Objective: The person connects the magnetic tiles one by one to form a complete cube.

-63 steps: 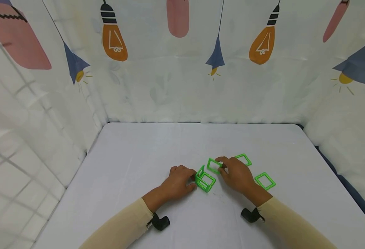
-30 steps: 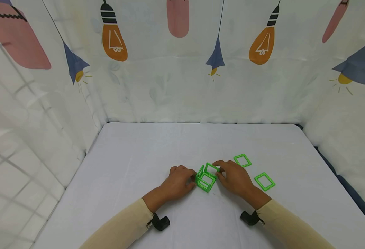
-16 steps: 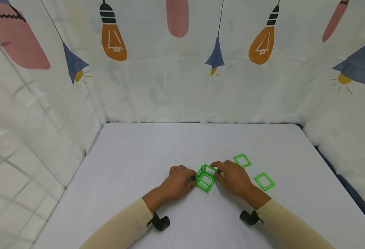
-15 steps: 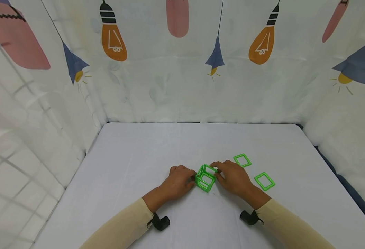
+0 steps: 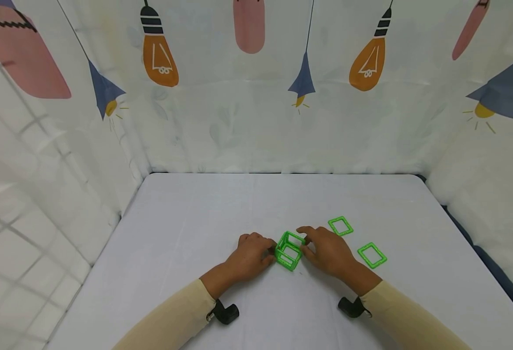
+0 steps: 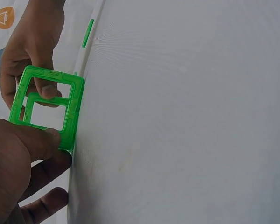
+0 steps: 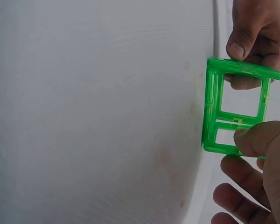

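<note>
Several green square magnetic tiles are joined into a part-built cube (image 5: 289, 260) on the white table, with its top side open in the head view. My left hand (image 5: 251, 256) holds the cube's left side, thumb toward me; in the left wrist view its thumb (image 6: 49, 137) lies on a green frame. At the cube's far right side, my right hand (image 5: 331, 248) grips an upright tile (image 5: 297, 238) between thumb and fingers. In the right wrist view the right thumb (image 7: 252, 139) overlaps the frame's bar, and the index finger behind it is mostly hidden.
Two loose green square tiles lie flat to the right of the cube: one farther back (image 5: 341, 225), one nearer (image 5: 372, 255). The table (image 5: 195, 209) meets a hanging patterned cloth (image 5: 238, 131) at its back and sides. Small black cameras (image 5: 225, 313) sit on both wrists.
My right hand has brought a tile left and toward me, against the cube, where it now stands upright as a side. My left hand has stayed in place.
</note>
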The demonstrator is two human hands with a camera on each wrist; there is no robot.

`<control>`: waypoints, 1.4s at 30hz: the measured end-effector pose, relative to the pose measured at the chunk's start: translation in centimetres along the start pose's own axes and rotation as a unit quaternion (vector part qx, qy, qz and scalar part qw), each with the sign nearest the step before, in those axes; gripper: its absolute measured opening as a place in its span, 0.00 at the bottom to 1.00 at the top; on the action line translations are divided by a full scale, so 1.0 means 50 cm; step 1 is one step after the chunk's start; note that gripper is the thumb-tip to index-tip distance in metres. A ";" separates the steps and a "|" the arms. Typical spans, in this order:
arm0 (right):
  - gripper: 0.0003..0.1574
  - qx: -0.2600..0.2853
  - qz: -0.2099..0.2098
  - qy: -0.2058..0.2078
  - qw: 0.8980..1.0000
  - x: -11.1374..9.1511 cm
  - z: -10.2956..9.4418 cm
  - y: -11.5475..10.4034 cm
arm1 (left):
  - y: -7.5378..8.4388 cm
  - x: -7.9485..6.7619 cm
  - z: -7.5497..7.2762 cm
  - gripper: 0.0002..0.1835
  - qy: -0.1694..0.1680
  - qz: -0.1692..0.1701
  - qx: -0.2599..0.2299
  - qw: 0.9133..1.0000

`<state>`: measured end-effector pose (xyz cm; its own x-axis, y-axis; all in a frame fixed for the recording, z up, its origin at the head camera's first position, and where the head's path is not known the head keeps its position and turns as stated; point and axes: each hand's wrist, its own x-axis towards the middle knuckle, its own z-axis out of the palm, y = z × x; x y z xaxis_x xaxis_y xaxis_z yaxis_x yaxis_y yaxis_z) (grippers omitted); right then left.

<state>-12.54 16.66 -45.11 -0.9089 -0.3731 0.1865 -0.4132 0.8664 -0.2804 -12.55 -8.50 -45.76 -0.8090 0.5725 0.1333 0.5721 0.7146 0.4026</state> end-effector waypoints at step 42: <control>0.72 0.068 0.036 -0.082 0.994 -0.004 0.014 -0.007 | 0.013 0.003 -0.005 0.46 -0.020 -0.055 -0.042 0.997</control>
<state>-12.25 16.19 -45.70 -0.9286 -0.3711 0.0078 -0.3408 0.8439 -0.4143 -12.32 -8.06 -45.23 -0.8590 0.5095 0.0494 0.4661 0.7387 0.4868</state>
